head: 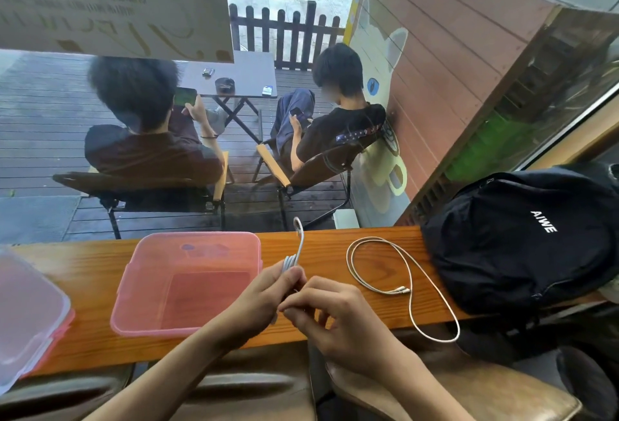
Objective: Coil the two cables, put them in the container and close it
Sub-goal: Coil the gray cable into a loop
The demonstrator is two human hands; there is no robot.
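Note:
My left hand (268, 300) grips a folded white cable (299, 246) whose looped end sticks up above my fingers. My right hand (338, 316) pinches the lower part of the same cable just to the right of my left hand. Both hands hover over the wooden counter (335, 243). A second white cable (407, 281) lies loose on the counter to the right, one loop hanging past the near edge. The pink translucent container (134, 286) stands open to the left of my hands, with nothing inside. Its lid (30, 313) lies at the far left.
A black backpack (522, 239) sits on the counter at the right, close to the loose cable. Beyond the window (301, 52), two people sit on chairs outside. Brown stool seats (502, 397) are below the counter edge.

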